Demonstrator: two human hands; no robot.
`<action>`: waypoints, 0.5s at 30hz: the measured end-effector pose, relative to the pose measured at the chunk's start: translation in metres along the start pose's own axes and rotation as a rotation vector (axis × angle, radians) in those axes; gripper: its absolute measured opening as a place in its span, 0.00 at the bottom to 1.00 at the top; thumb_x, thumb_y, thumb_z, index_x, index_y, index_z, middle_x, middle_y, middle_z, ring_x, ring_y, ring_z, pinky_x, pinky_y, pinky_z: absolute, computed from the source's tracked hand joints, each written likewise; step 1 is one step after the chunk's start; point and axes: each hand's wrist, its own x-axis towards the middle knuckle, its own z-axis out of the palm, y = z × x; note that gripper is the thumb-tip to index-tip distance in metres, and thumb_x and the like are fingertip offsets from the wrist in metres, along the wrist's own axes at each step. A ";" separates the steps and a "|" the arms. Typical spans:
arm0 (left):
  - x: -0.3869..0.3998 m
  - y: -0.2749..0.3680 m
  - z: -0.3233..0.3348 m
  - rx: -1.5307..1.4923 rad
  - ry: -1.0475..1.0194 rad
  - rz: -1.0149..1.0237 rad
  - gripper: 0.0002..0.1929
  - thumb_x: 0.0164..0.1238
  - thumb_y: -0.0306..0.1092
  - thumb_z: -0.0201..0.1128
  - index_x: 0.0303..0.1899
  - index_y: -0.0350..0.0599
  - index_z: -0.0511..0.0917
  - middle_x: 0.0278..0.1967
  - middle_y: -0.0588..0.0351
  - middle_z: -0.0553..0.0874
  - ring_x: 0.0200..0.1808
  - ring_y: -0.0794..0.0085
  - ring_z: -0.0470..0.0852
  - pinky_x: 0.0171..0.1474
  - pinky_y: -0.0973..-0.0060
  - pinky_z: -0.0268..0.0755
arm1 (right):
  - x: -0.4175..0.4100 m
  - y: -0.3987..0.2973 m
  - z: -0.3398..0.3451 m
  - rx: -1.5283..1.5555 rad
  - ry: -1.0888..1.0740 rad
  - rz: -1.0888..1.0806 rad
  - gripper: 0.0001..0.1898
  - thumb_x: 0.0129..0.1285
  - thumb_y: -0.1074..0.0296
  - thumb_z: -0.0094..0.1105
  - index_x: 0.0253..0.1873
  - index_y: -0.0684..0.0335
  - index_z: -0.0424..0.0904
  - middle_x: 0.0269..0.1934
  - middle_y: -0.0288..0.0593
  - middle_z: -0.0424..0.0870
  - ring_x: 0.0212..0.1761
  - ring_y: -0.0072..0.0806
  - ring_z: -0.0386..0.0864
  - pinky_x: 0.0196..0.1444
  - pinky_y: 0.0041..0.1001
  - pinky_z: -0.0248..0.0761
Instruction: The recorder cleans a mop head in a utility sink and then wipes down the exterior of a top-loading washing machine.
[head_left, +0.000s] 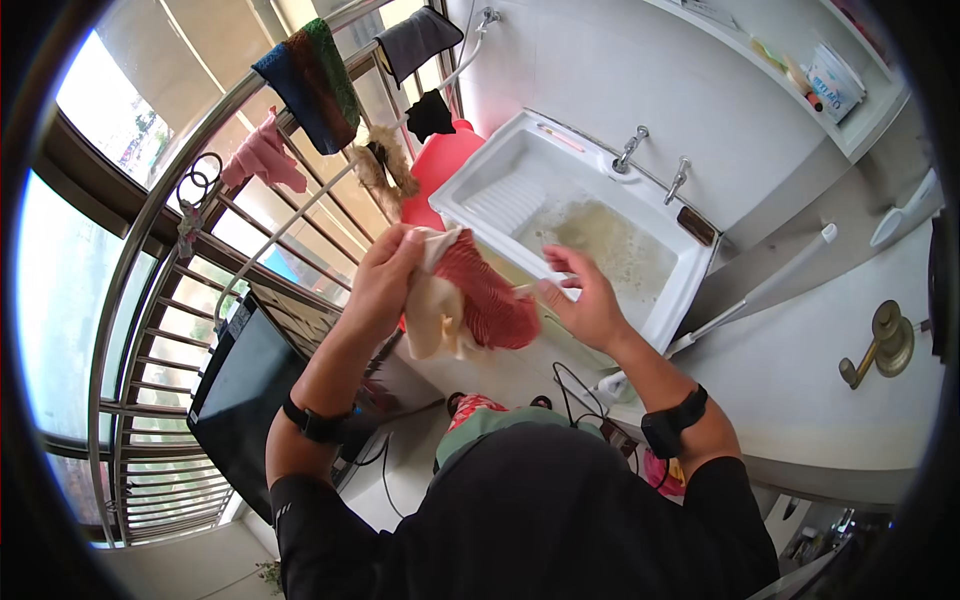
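My left hand is closed on the cream edge of a red and cream cloth, which hangs in front of me, bunched and slightly blurred. My right hand is at the cloth's right side, with a thin pale strip of it between thumb and fingers. Beyond both hands stands a white laundry sink with a ribbed washboard slope; cloudy, brownish water lies in its basin.
Two metal taps are on the wall side of the sink, and a pink basin stands behind its left corner. Towels hang on the window rail. A dark-topped appliance is at left; cables run near my feet.
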 end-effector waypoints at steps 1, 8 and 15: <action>-0.001 -0.002 0.001 -0.007 0.001 0.002 0.13 0.82 0.42 0.52 0.46 0.42 0.76 0.35 0.62 0.81 0.34 0.82 0.78 0.40 0.80 0.74 | 0.000 -0.015 0.006 -0.006 -0.005 -0.002 0.23 0.69 0.66 0.63 0.66 0.64 0.71 0.52 0.46 0.82 0.49 0.29 0.81 0.54 0.28 0.75; -0.008 0.005 -0.021 -0.072 -0.068 0.036 0.13 0.82 0.42 0.51 0.45 0.42 0.76 0.35 0.62 0.81 0.34 0.83 0.77 0.39 0.80 0.73 | 0.006 -0.036 0.070 0.266 -0.201 0.109 0.19 0.67 0.75 0.56 0.62 0.67 0.72 0.51 0.42 0.83 0.56 0.27 0.81 0.55 0.28 0.74; -0.024 0.002 -0.093 0.432 -0.202 0.127 0.26 0.73 0.50 0.63 0.61 0.41 0.72 0.45 0.58 0.83 0.39 0.81 0.81 0.44 0.80 0.76 | 0.038 -0.062 0.096 0.433 -0.270 0.400 0.07 0.68 0.74 0.56 0.49 0.66 0.78 0.39 0.34 0.82 0.39 0.15 0.77 0.45 0.19 0.73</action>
